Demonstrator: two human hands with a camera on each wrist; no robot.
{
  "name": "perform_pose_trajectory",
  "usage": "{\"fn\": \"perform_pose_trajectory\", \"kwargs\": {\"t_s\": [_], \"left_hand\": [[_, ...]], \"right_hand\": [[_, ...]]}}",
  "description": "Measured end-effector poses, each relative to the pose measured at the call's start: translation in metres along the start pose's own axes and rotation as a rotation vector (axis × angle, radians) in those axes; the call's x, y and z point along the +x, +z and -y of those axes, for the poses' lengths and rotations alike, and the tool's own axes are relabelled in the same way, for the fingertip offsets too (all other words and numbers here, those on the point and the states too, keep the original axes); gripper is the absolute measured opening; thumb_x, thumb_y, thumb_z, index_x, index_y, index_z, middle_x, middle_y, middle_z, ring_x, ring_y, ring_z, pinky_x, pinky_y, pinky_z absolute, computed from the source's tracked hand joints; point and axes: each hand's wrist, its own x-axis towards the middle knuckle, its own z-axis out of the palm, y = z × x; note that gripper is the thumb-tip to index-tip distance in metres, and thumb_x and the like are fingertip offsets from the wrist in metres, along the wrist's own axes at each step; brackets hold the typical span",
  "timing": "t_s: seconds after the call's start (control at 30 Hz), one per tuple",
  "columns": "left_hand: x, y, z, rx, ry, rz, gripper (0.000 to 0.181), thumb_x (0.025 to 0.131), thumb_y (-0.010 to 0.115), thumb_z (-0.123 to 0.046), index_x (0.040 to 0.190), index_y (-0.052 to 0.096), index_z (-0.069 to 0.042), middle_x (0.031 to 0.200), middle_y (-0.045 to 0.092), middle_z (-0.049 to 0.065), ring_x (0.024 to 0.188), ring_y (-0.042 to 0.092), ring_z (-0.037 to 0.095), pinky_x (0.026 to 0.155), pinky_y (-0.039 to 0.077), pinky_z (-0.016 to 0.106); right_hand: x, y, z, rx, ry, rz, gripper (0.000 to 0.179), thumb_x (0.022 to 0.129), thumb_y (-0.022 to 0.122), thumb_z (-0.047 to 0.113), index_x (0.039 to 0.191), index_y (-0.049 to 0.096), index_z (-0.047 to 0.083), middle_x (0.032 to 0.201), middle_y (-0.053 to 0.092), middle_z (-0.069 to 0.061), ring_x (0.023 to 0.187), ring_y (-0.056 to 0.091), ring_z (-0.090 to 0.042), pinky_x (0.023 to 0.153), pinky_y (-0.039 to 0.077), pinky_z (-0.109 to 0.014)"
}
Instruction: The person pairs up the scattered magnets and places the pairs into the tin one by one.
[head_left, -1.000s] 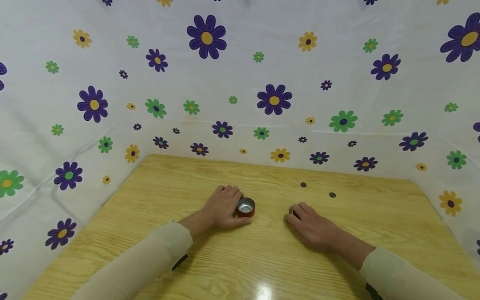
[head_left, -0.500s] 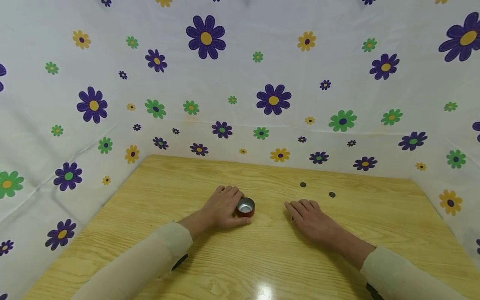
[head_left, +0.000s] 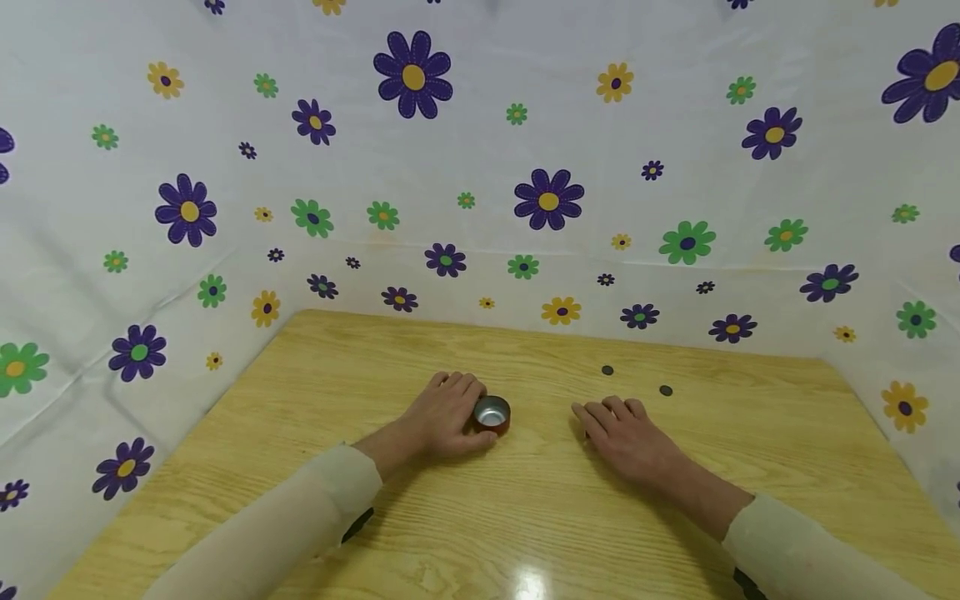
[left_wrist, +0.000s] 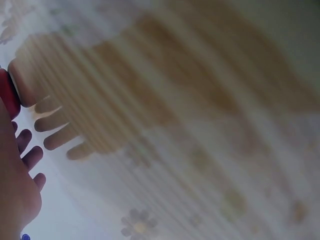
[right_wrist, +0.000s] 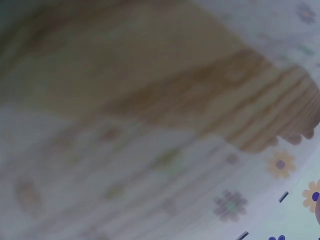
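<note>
My left hand grips a small round tin, its fingers along the far side and its thumb at the near side. The tin stands upright, red outside and silvery inside, with its open top facing up. In the left wrist view the red side of the tin shows at the left edge, beside the fingers. To the right, my right hand lies palm down low over the table, fingers extended and slightly bent. Its thumb and whatever is under the palm are hidden.
Two dark flat discs, the farther disc and the nearer disc, lie beyond my right hand. A wooden table carries everything and mirrors the hands in the wrist views. Flower-printed cloth hangs along the back and sides.
One second ago my right thumb and forefinger pinched a thin object with a pale edge; now the fingers have straightened and the object is out of sight. The left hand and tin have hardly moved.
</note>
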Motion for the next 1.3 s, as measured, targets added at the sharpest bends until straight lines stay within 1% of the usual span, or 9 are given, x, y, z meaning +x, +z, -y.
{"fn": "perform_pose_trajectory", "kwargs": {"t_s": [0.17,0.3,0.47,0.57,0.73,0.83,1.0,1.17,1.3], "left_hand": [[0.000,-0.001,0.001,-0.012,0.011,-0.001,0.059,0.089,0.051,-0.063,0.121,0.053,-0.014,0.113,0.055,0.001,0.104,0.050,0.019,0.101,0.037,0.046],[0.000,-0.002,0.000,-0.023,0.021,0.000,0.059,0.089,0.053,-0.063,0.123,0.054,-0.015,0.116,0.056,0.001,0.107,0.050,0.019,0.100,0.037,0.045],[0.001,-0.003,0.000,-0.034,0.023,0.003,0.059,0.089,0.054,-0.064,0.123,0.055,-0.015,0.117,0.056,0.002,0.107,0.050,0.019,0.101,0.036,0.046],[0.001,-0.003,-0.001,-0.035,0.022,0.002,0.059,0.089,0.054,-0.064,0.123,0.055,-0.016,0.117,0.055,0.001,0.107,0.049,0.019,0.101,0.036,0.046],[0.002,-0.004,-0.002,-0.038,0.030,0.001,0.058,0.089,0.056,-0.064,0.121,0.055,-0.016,0.116,0.055,0.000,0.107,0.049,0.018,0.100,0.036,0.045],[0.003,-0.004,-0.004,-0.031,0.040,0.001,0.058,0.089,0.056,-0.065,0.121,0.055,-0.016,0.115,0.055,0.000,0.106,0.050,0.017,0.099,0.036,0.044],[0.004,-0.004,-0.005,-0.015,0.044,0.006,0.058,0.090,0.054,-0.066,0.121,0.055,-0.017,0.115,0.056,0.000,0.105,0.050,0.017,0.099,0.037,0.045],[0.004,-0.004,-0.007,-0.037,0.043,0.002,0.057,0.090,0.056,-0.065,0.120,0.055,-0.016,0.115,0.056,0.001,0.104,0.050,0.018,0.099,0.037,0.045],[0.005,-0.005,-0.010,-0.056,0.034,0.007,0.058,0.090,0.057,-0.064,0.122,0.056,-0.016,0.116,0.056,0.001,0.105,0.050,0.019,0.097,0.037,0.044]], "right_hand": [[0.000,0.001,-0.002,0.032,-0.036,-0.044,0.042,0.105,0.051,0.023,0.142,0.048,0.003,0.130,0.056,-0.008,0.114,0.051,-0.026,0.090,0.044,-0.042],[0.001,0.000,-0.002,0.042,-0.049,-0.057,0.040,0.103,0.055,0.021,0.139,0.050,0.003,0.129,0.056,-0.008,0.113,0.052,-0.025,0.090,0.044,-0.041],[0.002,-0.001,-0.001,0.015,-0.031,-0.047,0.036,0.100,0.060,0.020,0.132,0.054,0.006,0.128,0.056,-0.008,0.112,0.052,-0.025,0.090,0.044,-0.042],[0.002,-0.002,-0.001,-0.023,-0.020,-0.045,0.036,0.099,0.062,0.020,0.131,0.053,0.006,0.128,0.057,-0.008,0.113,0.053,-0.025,0.090,0.043,-0.044],[0.002,-0.002,-0.002,-0.064,-0.025,-0.062,0.034,0.101,0.057,0.020,0.132,0.053,0.006,0.129,0.058,-0.008,0.113,0.054,-0.026,0.090,0.042,-0.045],[0.001,-0.001,-0.003,-0.056,-0.030,-0.076,0.033,0.100,0.057,0.019,0.131,0.054,0.006,0.128,0.058,-0.008,0.112,0.055,-0.025,0.089,0.042,-0.045],[0.001,0.001,-0.003,-0.041,-0.019,-0.100,0.036,0.098,0.061,0.020,0.130,0.054,0.006,0.126,0.058,-0.008,0.111,0.055,-0.024,0.088,0.041,-0.045],[0.002,0.001,-0.003,-0.030,-0.023,-0.109,0.033,0.100,0.059,0.021,0.130,0.055,0.006,0.126,0.058,-0.007,0.110,0.054,-0.023,0.088,0.041,-0.044],[0.003,0.000,-0.002,-0.020,-0.012,-0.093,0.033,0.100,0.058,0.021,0.130,0.055,0.007,0.127,0.058,-0.006,0.111,0.054,-0.023,0.089,0.040,-0.044]]}}
